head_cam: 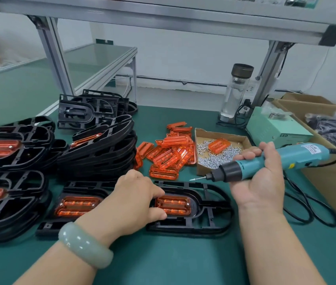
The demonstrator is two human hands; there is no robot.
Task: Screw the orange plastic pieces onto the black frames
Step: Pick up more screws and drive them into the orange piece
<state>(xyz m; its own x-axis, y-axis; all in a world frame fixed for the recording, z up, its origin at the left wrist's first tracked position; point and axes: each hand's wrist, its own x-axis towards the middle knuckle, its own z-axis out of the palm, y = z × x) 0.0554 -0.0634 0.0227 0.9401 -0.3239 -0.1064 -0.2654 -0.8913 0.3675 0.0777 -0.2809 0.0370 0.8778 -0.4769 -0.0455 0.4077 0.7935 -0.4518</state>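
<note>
Work looks well along but far from finished, by my reckoning: the finished stacks point(8, 149) at my left already carry orange inserts with screw heads glinting, while loose orange pieces point(169, 155) lie heaped beyond my hands and bare frames point(87, 110) lean at the back. Directly before me a black frame point(210, 202) lies flat with an orange piece point(173, 204) seated in its recess. My left hand point(136, 194) pinches that piece's left end between fingers and thumb, and I cannot tell whether any screw is in it yet. My right hand point(263, 171) is wrapped around the electric screwdriver point(265, 161), held up and off to the right, a screw point(193, 178) on its bit pointing toward the frame — so driving seems the step at hand. Just beyond the driver, a cardboard tray point(204, 132) holds plenty more screws, with one orange piece lying among them. All of it rests on a green mat point(163, 260), under an aluminium shelf frame point(56, 54), with a clear bottle point(234, 93), a pale green power box point(276, 128) and a cardboard box point(327, 182) along the right, against white walls.
</note>
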